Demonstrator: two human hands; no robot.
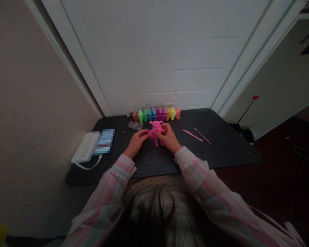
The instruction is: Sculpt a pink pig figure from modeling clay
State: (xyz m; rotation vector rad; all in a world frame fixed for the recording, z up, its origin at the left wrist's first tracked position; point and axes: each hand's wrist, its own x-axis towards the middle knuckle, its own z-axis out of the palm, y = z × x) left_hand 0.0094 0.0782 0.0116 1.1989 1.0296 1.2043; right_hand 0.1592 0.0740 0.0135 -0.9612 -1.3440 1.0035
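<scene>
One pink figure (157, 125), head topmost in view, is between left hand (138, 140) pinching its arm and right hand (170, 138) gripping its side.

Pink figure (156, 126) in right hand (170, 138)

This looks like a room in a home: at the far side stands a white door (113, 44) with a striped heart (160, 55), at left a plain wall (28, 113), near it a small dark table (229, 147); the floor (275, 188) at right is too dim to judge.
</scene>
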